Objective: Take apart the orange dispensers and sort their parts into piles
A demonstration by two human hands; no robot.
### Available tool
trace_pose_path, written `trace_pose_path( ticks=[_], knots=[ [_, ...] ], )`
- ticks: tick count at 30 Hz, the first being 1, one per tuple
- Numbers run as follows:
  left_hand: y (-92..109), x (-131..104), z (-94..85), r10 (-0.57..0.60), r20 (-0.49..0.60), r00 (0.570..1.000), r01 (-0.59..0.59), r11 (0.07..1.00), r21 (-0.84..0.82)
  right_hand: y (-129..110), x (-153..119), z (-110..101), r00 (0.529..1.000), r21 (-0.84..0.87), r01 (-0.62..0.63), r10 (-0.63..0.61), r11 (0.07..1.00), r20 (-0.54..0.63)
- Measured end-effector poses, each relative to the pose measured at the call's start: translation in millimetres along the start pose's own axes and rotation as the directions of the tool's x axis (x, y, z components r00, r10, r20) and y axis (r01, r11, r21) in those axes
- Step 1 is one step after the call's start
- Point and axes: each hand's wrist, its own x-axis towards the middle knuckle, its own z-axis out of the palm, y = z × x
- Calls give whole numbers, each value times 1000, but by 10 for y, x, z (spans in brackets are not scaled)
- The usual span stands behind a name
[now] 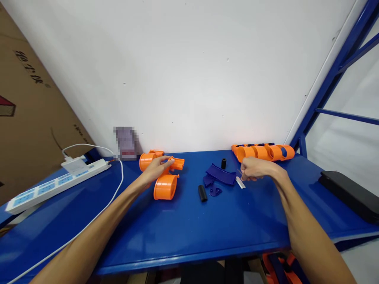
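My left hand point(156, 169) reaches over the group of orange plastic parts left of the middle. Its thumb and fingers close on an orange channel-shaped piece point(178, 163), while a short orange ring point(165, 187) lies just below it. My right hand point(252, 169) is curled, knuckles up, low over the table; whatever its fingertips pinch is hidden. Beside those fingertips lies a small white strip point(240, 182). Left of it are a dark blue curved plate point(221, 174) and a small blue bracket point(215, 191). Two black cylinders stand or lie near: one upright point(224, 163), one on its side point(202, 193).
Behind my right hand a row of orange rings point(275, 153) rests against the wall. A white power strip point(56, 185) with a charger and cable point(97, 215) lies at left, near a blurred box point(126, 143). A black case point(349, 195) sits at right.
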Motion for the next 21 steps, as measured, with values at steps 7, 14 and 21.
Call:
trace_pose_path(
  ticks=[7,14,21],
  knots=[
    [-192,140,-58,74,-190,979,-29,974,227,-21,115,84,983,-111,72,-90,991,-163],
    [97,-76,44,351,-84,933,-266,826,496,-612,181,559,807,-324,317,-433,892,-402],
    [311,-502,45,221,341,914,-405,424,810,-983,43,1043,838,-507,345,-502,790,-213]
  ],
)
